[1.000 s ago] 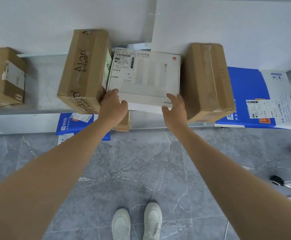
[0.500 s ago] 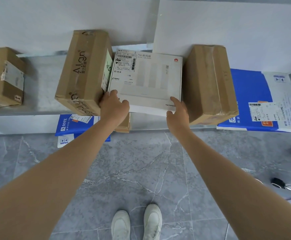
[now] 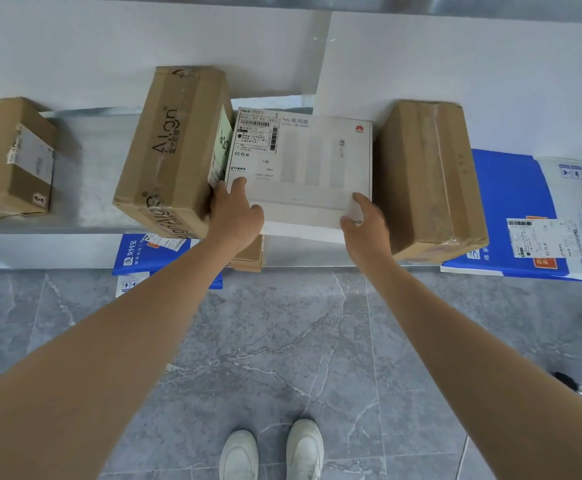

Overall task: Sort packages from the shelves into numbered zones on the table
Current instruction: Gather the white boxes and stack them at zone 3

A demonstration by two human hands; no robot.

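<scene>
Thumbs press on top of the flat white cardboard box (image 3: pixel 303 168) as we pinch its near corners with our left hand (image 3: pixel 235 216) and right hand (image 3: pixel 365 225), other fingers tucked out of view, on the grey metal shelf (image 3: pixel 88 168) between the printed brown carton (image 3: pixel 175 150) and the taped brown carton (image 3: pixel 428 174).

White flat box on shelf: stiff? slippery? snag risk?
Likely stiff: white box shows crisp, flat edges. Smooth face may slip in left hand and right hand grip. Close beside Align carton and taped carton, may drag them.
</scene>
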